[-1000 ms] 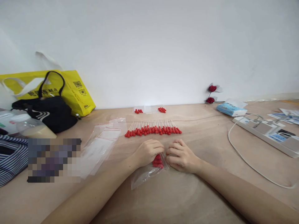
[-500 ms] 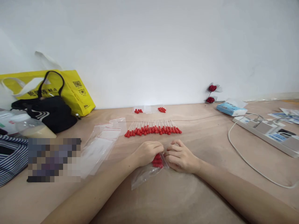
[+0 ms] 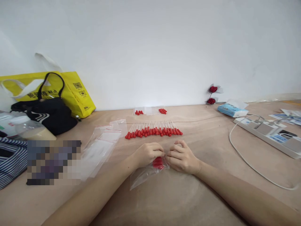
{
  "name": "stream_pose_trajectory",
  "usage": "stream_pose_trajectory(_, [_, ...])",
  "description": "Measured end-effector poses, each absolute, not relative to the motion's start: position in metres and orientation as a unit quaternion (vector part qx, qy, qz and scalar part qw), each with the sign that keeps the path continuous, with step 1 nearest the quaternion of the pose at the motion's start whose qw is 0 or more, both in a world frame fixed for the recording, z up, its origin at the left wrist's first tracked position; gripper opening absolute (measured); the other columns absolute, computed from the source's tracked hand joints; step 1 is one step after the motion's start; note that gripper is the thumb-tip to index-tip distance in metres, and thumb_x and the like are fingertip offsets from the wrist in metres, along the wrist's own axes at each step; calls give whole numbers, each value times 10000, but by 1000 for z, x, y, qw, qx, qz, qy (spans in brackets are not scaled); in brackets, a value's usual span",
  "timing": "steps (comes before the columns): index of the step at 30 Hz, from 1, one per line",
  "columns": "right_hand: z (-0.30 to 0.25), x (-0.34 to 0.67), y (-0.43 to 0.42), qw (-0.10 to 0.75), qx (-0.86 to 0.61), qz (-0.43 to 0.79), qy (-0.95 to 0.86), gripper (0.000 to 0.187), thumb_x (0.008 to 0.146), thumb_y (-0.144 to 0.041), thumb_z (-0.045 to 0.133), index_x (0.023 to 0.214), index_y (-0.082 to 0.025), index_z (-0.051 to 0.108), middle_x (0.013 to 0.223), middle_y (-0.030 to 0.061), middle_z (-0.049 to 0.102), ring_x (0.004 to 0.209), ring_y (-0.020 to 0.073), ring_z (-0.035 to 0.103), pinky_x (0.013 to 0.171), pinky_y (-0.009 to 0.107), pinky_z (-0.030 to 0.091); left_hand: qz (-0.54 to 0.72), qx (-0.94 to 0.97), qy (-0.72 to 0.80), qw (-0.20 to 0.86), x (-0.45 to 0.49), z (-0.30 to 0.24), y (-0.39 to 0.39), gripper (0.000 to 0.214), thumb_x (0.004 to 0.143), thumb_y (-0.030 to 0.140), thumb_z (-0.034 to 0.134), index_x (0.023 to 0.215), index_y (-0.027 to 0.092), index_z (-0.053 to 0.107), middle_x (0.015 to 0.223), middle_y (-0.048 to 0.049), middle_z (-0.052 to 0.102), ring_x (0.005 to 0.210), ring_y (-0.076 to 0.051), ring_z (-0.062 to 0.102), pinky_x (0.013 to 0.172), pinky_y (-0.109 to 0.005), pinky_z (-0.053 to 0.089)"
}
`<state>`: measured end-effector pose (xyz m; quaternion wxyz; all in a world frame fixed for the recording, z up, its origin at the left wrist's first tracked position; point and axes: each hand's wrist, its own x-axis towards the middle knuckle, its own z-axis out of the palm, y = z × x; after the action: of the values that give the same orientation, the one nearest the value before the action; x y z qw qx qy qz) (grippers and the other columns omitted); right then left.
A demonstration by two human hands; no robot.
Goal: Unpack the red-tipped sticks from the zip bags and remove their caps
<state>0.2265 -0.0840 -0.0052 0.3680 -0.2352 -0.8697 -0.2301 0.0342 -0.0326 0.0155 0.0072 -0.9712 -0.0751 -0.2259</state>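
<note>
My left hand (image 3: 148, 154) and my right hand (image 3: 182, 158) meet over the table in front of me, both closed. Between them is a clear plastic zip bag (image 3: 142, 179), its loose corner spread toward me on the left. Several red-tipped sticks (image 3: 158, 163) show through the film, partly covered by my left fingers. My right fingers pinch the bag's other side; the exact grip is hidden. Beyond my hands lies a row of red-tipped sticks (image 3: 154, 131) with pale thin shafts pointing away from me.
Flat zip bags (image 3: 101, 147) overlap left of the row. Two filled bags (image 3: 150, 110) lie by the wall. A yellow bag (image 3: 81, 94), black bag (image 3: 56, 116) and jar (image 3: 35, 130) stand left. A tissue pack (image 3: 232, 110) and power strip (image 3: 265, 135) with white cable lie right.
The film is now drawn smoother over the red tips between my hands, and the bag's loose corner has shifted slightly left. My hands stay almost in place.
</note>
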Motion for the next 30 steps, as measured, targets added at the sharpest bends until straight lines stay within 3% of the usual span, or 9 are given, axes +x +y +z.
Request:
stream_pose_trajectory(4, [-5, 225, -84, 371, -254, -255, -856, 123, 813, -143, 497, 730, -195, 572, 649, -40, 606, 684, 94, 466, 808, 330, 284, -243, -966, -80, 35, 33, 13, -33, 238, 867, 142, 381, 771, 151, 599, 850, -47, 643, 751, -107, 585, 672, -204, 459])
stream_pose_trajectory(12, [-2, 218, -85, 298, -228, -292, -880, 368, 868, -69, 301, 565, -163, 487, 556, -27, 489, 638, 89, 425, 784, 315, 275, -170, -981, -21, 93, 37, 15, -30, 235, 868, 119, 384, 716, 156, 560, 809, -22, 633, 849, -121, 576, 757, -223, 465])
stream_pose_trajectory(20, [-2, 224, -78, 287, -242, -244, -894, 323, 843, -82, 333, 566, -159, 479, 544, -23, 466, 618, 100, 389, 754, 309, 266, -171, -981, -21, 86, 31, 31, -30, 270, 880, 117, 350, 699, 164, 544, 807, -19, 628, 941, -116, 565, 832, -231, 464])
stream_pose_trajectory(25, [-4, 234, -77, 274, -311, -181, -892, 201, 766, -150, 427, 574, -160, 483, 589, 9, 509, 682, 136, 405, 719, 325, 281, -206, -964, -165, 29, 17, 39, -37, 235, 892, 197, 341, 1018, 163, 537, 1140, -71, 565, 1137, -165, 461, 939, -323, 422])
stream_pose_trajectory(30, [0, 242, -79, 260, -332, -54, -905, 94, 691, -147, 451, 686, -162, 543, 719, 34, 561, 720, 150, 443, 690, 313, 322, -165, -920, -340, -103, -4, 24, -70, 451, 846, 339, 439, 1267, 194, 361, 1282, -100, 460, 1191, -215, 409, 967, -400, 381])
